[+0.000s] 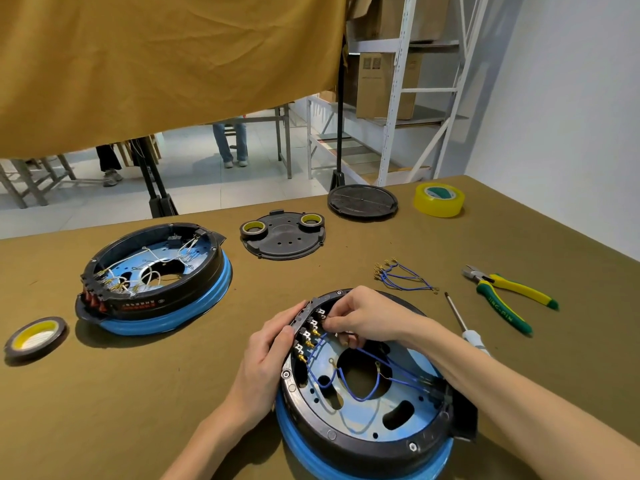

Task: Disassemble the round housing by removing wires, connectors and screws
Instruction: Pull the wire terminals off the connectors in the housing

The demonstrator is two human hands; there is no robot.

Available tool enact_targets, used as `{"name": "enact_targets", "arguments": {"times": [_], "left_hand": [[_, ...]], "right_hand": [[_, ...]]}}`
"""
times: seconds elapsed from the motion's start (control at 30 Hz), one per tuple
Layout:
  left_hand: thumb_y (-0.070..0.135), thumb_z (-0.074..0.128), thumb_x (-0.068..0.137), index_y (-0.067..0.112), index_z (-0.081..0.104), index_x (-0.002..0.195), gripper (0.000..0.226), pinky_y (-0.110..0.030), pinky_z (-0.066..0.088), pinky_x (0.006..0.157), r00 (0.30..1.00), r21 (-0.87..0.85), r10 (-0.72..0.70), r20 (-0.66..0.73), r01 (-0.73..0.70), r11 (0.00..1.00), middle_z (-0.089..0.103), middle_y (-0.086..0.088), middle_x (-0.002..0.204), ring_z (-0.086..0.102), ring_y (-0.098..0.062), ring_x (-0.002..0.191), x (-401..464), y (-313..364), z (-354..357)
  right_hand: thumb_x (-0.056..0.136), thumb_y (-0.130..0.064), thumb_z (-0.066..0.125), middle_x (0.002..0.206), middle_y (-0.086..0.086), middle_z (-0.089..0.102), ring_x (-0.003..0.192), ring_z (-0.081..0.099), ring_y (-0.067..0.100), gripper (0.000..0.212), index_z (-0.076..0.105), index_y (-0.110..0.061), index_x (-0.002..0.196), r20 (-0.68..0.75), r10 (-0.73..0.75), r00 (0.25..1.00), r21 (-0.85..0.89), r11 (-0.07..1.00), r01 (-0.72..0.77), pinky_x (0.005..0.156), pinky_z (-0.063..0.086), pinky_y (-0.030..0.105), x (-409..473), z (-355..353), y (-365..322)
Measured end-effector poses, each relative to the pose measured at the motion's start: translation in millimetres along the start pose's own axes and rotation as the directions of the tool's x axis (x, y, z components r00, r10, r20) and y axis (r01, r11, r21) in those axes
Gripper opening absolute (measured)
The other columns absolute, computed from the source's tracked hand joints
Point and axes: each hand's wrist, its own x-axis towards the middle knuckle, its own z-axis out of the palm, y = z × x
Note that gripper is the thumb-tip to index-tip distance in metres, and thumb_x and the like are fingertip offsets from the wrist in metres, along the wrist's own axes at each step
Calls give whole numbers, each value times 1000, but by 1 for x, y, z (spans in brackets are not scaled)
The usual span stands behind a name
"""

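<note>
Olive cloth covers your bench (138,393), with a second wired housing (152,275) at far left. Nearest you sits the round housing (363,393). Your left hand (266,355) wraps its rim, fingers curled against the outside of the terminal block (308,327); brace firmly there. Your right hand (363,317) arches over the rim, fingertips pinching at a blue wire (360,393) connector. Pull straight off the tab by the metal, not the wire. Freed wires (401,277), screwdriver (464,323) and pliers (509,296) lie right
</note>
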Motion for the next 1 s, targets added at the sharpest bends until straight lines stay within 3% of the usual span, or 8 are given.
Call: {"name": "enact_targets", "arguments": {"times": [0.2,0.37,0.8,1.0], "left_hand": [[36,44,100,24,58,143,47,-55,42,113,1000,12,-6,11,6,1000,65,8,140,57,-17,134,0,0,0],[52,46,95,26,58,144,56,-56,42,113,1000,21,2,11,-2,1000,64,10,140,57,-17,134,0,2,0],[45,45,99,28,58,144,49,-55,42,113,1000,39,16,8,-16,999,65,14,138,57,-12,134,0,2,0],[53,45,95,28,57,145,57,-56,40,114,1000,46,14,10,-14,999,64,12,141,54,-15,136,0,3,-1]], "right_hand": [[97,-19,69,58,-4,65,51,58,8,19,72,-12,80,8,13,1000,33,999,-13,53,48,18,0,-2,1],[95,-19,71,63,1,66,55,60,11,16,75,-5,88,3,27,1000,56,998,-27,57,50,21,1,-3,3],[95,-16,71,62,0,68,55,63,10,16,73,-8,81,35,76,997,104,991,-79,56,52,20,2,-5,1],[95,-15,71,61,-2,69,54,62,7,14,74,-4,86,-1,60,998,98,993,-60,55,51,19,0,-3,2]]}}
